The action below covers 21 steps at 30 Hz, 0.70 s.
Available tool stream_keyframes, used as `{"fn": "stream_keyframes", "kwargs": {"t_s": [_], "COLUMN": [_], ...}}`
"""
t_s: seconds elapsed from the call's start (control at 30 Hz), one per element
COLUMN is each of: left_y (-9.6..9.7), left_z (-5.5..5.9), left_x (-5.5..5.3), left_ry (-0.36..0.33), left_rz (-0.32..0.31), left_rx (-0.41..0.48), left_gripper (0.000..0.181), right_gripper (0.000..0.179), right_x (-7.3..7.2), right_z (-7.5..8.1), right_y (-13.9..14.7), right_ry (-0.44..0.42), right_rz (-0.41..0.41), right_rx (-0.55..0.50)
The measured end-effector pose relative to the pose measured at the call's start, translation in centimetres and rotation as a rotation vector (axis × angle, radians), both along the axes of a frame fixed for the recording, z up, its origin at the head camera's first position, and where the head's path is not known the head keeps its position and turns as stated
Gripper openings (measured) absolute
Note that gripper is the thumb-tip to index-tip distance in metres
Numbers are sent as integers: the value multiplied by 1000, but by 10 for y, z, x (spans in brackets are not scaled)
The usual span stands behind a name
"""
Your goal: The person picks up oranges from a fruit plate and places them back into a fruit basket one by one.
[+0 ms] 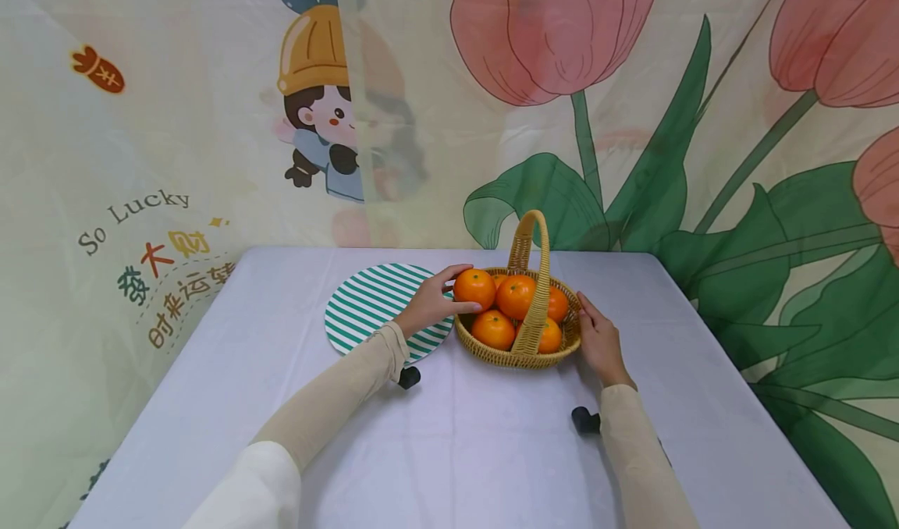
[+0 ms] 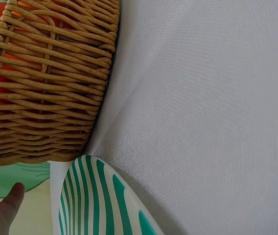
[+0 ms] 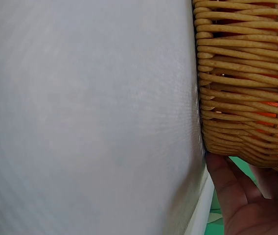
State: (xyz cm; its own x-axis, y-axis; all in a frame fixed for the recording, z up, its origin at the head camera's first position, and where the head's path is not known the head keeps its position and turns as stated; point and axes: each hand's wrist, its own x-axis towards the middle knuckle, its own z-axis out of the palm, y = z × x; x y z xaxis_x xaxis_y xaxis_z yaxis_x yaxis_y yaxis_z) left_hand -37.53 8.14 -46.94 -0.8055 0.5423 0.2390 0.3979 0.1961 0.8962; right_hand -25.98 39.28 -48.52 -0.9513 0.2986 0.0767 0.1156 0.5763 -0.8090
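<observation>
A wicker basket (image 1: pixel 485 353) with a tall arched handle holds several oranges (image 1: pixel 516 296). My left hand (image 1: pixel 431 303) pinches the leftmost orange (image 1: pixel 474 289), its thumb in front and its fingers behind, over the basket's left rim. In the left wrist view the thumb and part of this hand (image 2: pixel 2 203) show at the lower left, beyond the woven side. My right hand (image 1: pixel 600 342) rests against the basket's right side with fairly straight fingers. In the right wrist view its fingertips touch the weave low down, near the tablecloth.
A round mat (image 1: pixel 372 303) with green and white stripes lies left of the basket, under my left hand. White cloth (image 1: pixel 492 451) covers the table. Behind it hangs a curtain (image 1: pixel 414 123) printed with tulips and a cartoon figure.
</observation>
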Motion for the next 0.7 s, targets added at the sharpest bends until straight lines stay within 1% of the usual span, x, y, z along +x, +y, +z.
{"fn": "stream_keyframes", "kwargs": {"t_s": [0.2, 0.43, 0.7], "left_y": [0, -6, -18], "left_z": [-1, 0, -2], "left_x": [0, 1, -3], "left_ry": [14, 6, 47], "left_rz": [-6, 12, 20], "left_rx": [-2, -18, -7], "left_gripper": [79, 77, 79], "right_gripper": [47, 47, 47], "right_x": [0, -3, -9], "right_z": [-2, -3, -3], "right_y": [1, -3, -5], "right_ry": [2, 6, -27], "right_rz": [3, 15, 41], "right_rx": [-1, 16, -7]}}
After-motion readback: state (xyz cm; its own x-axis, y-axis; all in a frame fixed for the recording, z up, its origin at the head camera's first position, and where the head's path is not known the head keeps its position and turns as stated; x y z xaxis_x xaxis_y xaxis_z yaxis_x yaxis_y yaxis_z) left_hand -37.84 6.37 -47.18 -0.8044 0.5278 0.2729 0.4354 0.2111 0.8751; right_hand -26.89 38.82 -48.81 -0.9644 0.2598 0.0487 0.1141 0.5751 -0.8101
